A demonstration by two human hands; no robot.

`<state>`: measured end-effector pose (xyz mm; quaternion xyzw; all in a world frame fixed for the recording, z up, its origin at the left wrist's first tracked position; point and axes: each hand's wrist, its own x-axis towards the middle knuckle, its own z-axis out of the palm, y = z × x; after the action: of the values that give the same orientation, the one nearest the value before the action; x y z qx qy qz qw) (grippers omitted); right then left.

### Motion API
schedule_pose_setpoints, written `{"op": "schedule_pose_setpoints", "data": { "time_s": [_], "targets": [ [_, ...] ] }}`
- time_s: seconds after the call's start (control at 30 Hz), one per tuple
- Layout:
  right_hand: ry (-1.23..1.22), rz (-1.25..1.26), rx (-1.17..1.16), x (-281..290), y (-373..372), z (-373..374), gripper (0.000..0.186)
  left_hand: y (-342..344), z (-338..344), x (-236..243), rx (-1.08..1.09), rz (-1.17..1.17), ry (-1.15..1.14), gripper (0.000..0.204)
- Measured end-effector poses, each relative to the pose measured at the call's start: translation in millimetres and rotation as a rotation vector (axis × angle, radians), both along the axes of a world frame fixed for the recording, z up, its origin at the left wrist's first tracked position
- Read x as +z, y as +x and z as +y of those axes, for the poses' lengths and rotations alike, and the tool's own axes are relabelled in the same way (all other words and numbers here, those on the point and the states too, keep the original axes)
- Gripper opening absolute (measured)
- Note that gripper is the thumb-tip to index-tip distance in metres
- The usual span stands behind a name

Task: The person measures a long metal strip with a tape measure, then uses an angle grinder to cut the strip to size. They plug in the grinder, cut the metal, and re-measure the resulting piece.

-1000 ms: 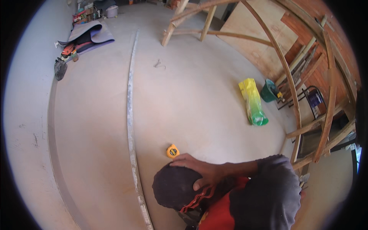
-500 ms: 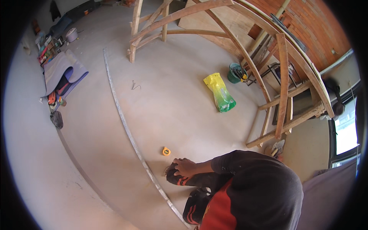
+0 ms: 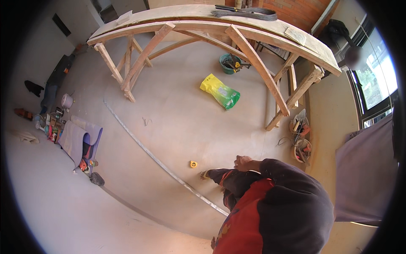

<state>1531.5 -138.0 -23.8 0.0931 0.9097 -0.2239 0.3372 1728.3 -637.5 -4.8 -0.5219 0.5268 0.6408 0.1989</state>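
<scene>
My right hand (image 3: 244, 162) hangs just above my dark, red-striped trouser leg (image 3: 225, 178), its fingers loosely bent and apart, holding nothing I can see. A small bit of what looks like my left hand (image 3: 214, 241) shows at the lower edge beside my red and black top (image 3: 241, 220); its fingers are unclear. On the floor left of my foot (image 3: 205, 174) lies a yellow tape measure (image 3: 193, 164). Farther left, a long, flat metal straightedge (image 3: 148, 153) runs diagonally along the floor.
An arched wooden frame (image 3: 150, 56) spans the back, wire (image 3: 245, 13) on top. Beneath are a yellow-green bag (image 3: 220, 93) and green tool bucket (image 3: 226, 63). Tool containers (image 3: 301, 150) stand right, by a hanging cloth (image 3: 359, 173). A purple mat (image 3: 76, 142) and clutter lie along the left wall.
My view has lifted and shifted, showing more of the frame, window and left wall. My right hand has come up off my knee, where it rested earlier.
</scene>
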Motion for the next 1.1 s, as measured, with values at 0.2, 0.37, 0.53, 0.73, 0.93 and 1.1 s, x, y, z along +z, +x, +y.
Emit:
{"op": "schedule_pose_setpoints", "data": {
  "time_s": [0.2, 0.37, 0.53, 0.73, 0.93, 1.1],
  "targets": [
    [0.267, -0.093, -0.431, -22.1, 113.7, 89.0, 0.036, -62.0, 18.3, -9.0, -0.213, -0.046, -0.02, 0.038],
    [0.249, -0.323, -0.672, -17.9, 126.0, 61.2, 0.04, -135.3, 18.5, -26.4, -0.321, -0.045, -0.077, 0.039],
    [0.141, -0.409, -0.463, -95.9, 29.0, 41.3, 0.042, -295.7, -18.2, -64.1, -0.334, 0.019, -0.227, 0.038],
    [0.362, -0.066, 0.316, -152.7, -206.9, 102.2, 0.028, -527.4, 4.4, -39.8, -0.155, 0.2, -0.156, 0.045],
    [-0.166, 0.404, -0.193, -18.9, -642.3, 29.9, 0.019, -603.0, 13.7, 0.4, -0.049, 0.013, -0.101, 0.046],
    [-0.361, 0.512, -0.185, 29.5, -873.2, -70.7, 0.016, -643.2, 23.4, -24.0, 0.018, -0.223, -0.002, 0.052]
  ]
}}
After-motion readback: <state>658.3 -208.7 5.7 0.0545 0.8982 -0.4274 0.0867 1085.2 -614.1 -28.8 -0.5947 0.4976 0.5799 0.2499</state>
